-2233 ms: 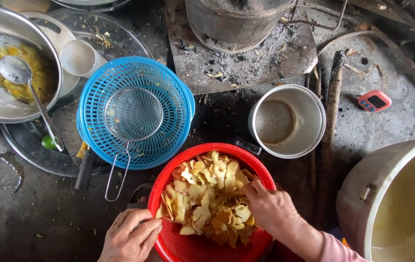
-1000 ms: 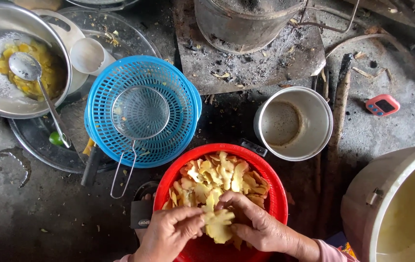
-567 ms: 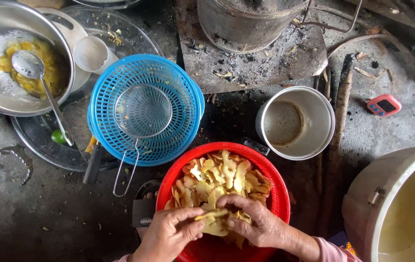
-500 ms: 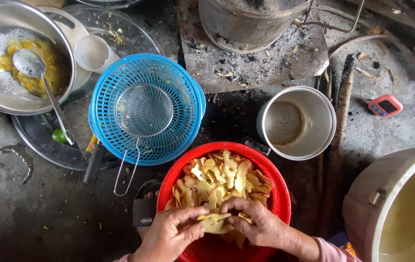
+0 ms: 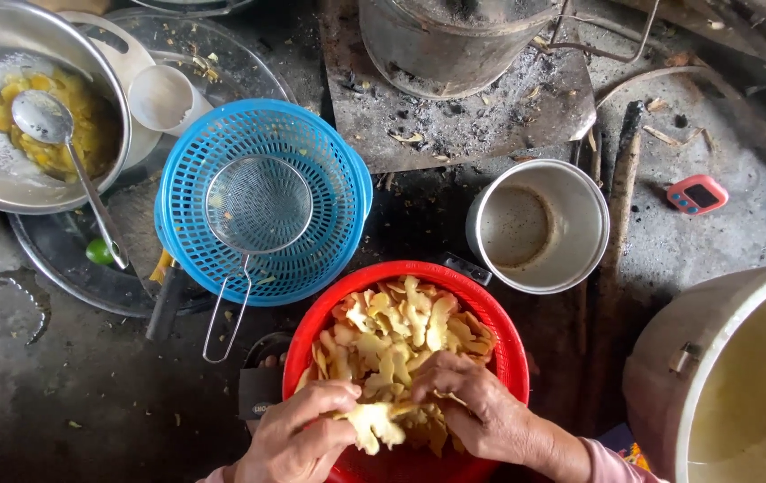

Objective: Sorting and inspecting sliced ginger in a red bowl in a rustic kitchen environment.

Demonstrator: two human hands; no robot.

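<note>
A red plastic basket [image 5: 490, 309] full of pale yellow peeled slices [image 5: 401, 326] sits at the bottom centre. My left hand [image 5: 298, 438] and my right hand [image 5: 472, 407] meet over its near side. Both grip the same yellow piece [image 5: 374, 422] between their fingers, just above the heap. The near rim of the basket is hidden under my hands.
A blue colander [image 5: 262, 201] holds a wire strainer [image 5: 256, 206]. At upper left a steel bowl [image 5: 7, 183] contains yellow mash and a ladle [image 5: 43, 116]. A metal pot [image 5: 540, 224], a sooty stove [image 5: 455, 45], a red timer [image 5: 694, 194] and a large white bucket [image 5: 723, 376] surround the basket.
My left hand has come from the basket's outer rim to the middle, joined my right hand, and both have lifted and now work one yellow piece. The view shifted slightly left.
</note>
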